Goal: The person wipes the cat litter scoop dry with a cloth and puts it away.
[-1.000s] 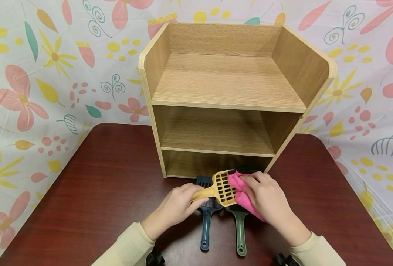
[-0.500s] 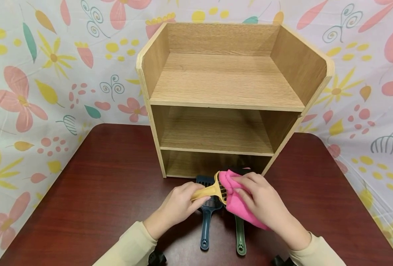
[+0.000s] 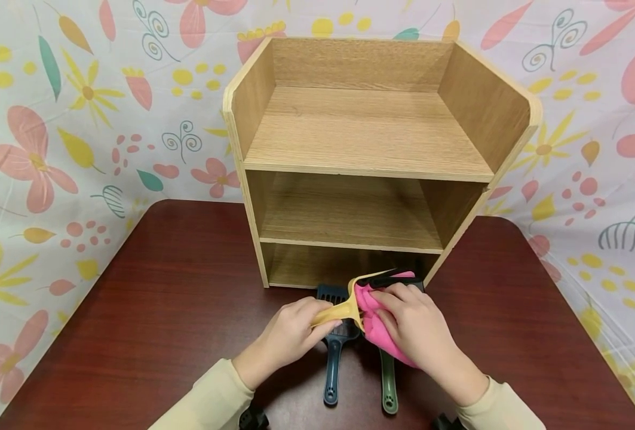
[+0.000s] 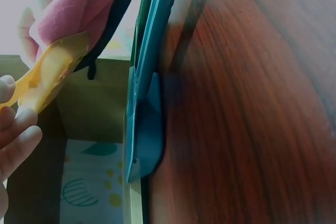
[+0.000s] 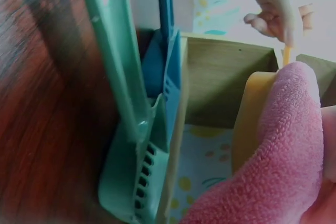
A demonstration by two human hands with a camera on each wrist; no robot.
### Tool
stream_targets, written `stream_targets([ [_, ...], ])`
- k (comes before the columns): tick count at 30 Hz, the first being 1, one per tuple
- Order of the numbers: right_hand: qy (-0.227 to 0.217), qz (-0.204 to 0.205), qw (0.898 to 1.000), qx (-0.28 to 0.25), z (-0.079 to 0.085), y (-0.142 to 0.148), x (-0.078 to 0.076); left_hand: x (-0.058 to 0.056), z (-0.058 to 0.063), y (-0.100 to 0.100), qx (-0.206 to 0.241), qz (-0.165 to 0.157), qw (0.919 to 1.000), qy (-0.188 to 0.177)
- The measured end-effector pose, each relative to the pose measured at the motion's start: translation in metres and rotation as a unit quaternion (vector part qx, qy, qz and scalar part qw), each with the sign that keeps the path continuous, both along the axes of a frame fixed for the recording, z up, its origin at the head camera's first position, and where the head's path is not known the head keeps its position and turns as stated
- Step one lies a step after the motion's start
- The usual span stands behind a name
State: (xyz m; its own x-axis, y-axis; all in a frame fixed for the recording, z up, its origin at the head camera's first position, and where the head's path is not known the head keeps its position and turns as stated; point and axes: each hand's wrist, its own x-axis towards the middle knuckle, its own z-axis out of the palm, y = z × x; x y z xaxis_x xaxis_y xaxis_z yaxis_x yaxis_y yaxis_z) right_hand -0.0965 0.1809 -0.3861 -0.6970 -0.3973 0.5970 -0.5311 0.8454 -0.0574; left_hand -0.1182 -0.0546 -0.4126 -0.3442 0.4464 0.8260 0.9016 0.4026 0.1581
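My left hand (image 3: 287, 334) grips the handle of a yellow litter scoop (image 3: 340, 312), held above the table in front of the shelf. In my right hand (image 3: 422, 328) is a pink cloth (image 3: 383, 337) with a black side, pinched and wrapped over the scoop's slotted head. The cloth hides most of that head. Below the hands lie a blue litter scoop (image 3: 333, 365) and a green litter scoop (image 3: 388, 382), handles toward me. In the right wrist view the cloth (image 5: 283, 129) covers one face of the yellow scoop (image 5: 247, 124).
A wooden shelf unit (image 3: 368, 128) stands behind the hands, with an upper tray and two open compartments. The dark red table (image 3: 134, 310) runs out on both sides. A floral-print sheet (image 3: 97, 89) hangs behind it.
The cloth has moved left over the yellow scoop's head, covering holes that showed before. The scoop has tilted so its head stands more on edge. The blue and green scoops have stayed put.
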Motion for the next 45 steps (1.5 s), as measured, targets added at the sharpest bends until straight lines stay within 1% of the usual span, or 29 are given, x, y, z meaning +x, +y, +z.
stream_targets([
  [9,0.028,-0.005,1.000,-0.008,-0.007,0.009,-0.002,-0.001,-0.002,-0.003,0.001,-0.005,1.0000,0.004],
  [11,0.031,-0.005,0.999,-0.013,-0.007,0.011,-0.003,0.000,-0.002,-0.004,0.003,-0.006,1.0000,0.000],
  [14,0.031,-0.008,0.999,-0.022,-0.008,0.015,-0.003,0.001,-0.003,-0.006,0.009,-0.007,0.9999,-0.012],
  [16,0.034,-0.009,0.999,-0.031,-0.009,0.018,-0.003,0.002,-0.004,-0.008,0.012,-0.008,0.9995,-0.027],
  [20,0.041,-0.013,0.997,-0.057,-0.008,0.024,-0.004,0.003,-0.004,-0.011,0.020,-0.011,0.9986,-0.048],
  [23,0.048,-0.011,0.994,-0.097,-0.005,0.027,-0.004,0.003,-0.004,-0.013,0.031,-0.011,0.9974,-0.063],
  [25,0.047,-0.010,0.989,-0.140,-0.003,0.029,-0.003,0.003,-0.003,-0.016,0.042,-0.012,0.9962,-0.075],
  [27,0.038,-0.005,0.980,-0.197,-0.001,0.030,-0.002,0.001,-0.003,-0.018,0.055,-0.023,0.9948,-0.083],
  [28,0.022,-0.006,0.973,-0.230,0.000,0.030,-0.001,0.001,-0.002,-0.019,0.062,-0.031,0.9939,-0.085],
  [29,0.002,-0.009,0.964,-0.266,0.002,0.031,0.000,0.000,-0.001,-0.020,0.069,-0.039,0.9932,-0.086],
  [30,-0.024,-0.016,0.953,-0.303,0.002,0.031,0.001,0.000,0.000,-0.021,0.075,-0.048,0.9922,-0.088],
  [31,-0.056,-0.024,0.938,-0.340,0.003,0.031,0.002,0.000,0.000,-0.022,0.081,-0.056,0.9911,-0.089],
  [32,-0.089,-0.032,0.922,-0.376,0.004,0.031,0.004,0.000,0.001,-0.022,0.086,-0.064,0.9902,-0.090],
  [33,-0.125,-0.042,0.902,-0.411,0.005,0.030,0.005,0.000,0.001,-0.022,0.089,-0.071,0.9891,-0.093],
  [35,-0.189,-0.050,0.853,-0.484,0.005,0.028,0.008,0.001,0.002,-0.020,0.094,-0.082,0.9869,-0.102],
  [37,-0.236,-0.040,0.802,-0.547,0.005,0.026,0.011,0.002,0.002,-0.019,0.098,-0.089,0.9849,-0.111],
  [38,-0.254,-0.028,0.779,-0.573,0.005,0.024,0.012,0.003,0.002,-0.018,0.100,-0.091,0.9841,-0.115],
  [40,-0.281,0.008,0.734,-0.619,0.005,0.022,0.013,0.004,0.002,-0.016,0.103,-0.092,0.9828,-0.122],
  [41,-0.296,0.034,0.716,-0.631,0.004,0.021,0.014,0.005,0.002,-0.015,0.104,-0.093,0.9824,-0.125],
  [42,-0.311,0.063,0.700,-0.639,0.004,0.021,0.015,0.005,0.001,-0.014,0.105,-0.092,0.9821,-0.126],
  [43,-0.327,0.097,0.682,-0.647,0.004,0.021,0.015,0.006,0.001,-0.014,0.106,-0.091,0.9820,-0.127],
  [45,-0.362,0.174,0.640,-0.655,0.003,0.021,0.016,0.007,0.000,-0.012,0.108,-0.092,0.9814,-0.129],
])
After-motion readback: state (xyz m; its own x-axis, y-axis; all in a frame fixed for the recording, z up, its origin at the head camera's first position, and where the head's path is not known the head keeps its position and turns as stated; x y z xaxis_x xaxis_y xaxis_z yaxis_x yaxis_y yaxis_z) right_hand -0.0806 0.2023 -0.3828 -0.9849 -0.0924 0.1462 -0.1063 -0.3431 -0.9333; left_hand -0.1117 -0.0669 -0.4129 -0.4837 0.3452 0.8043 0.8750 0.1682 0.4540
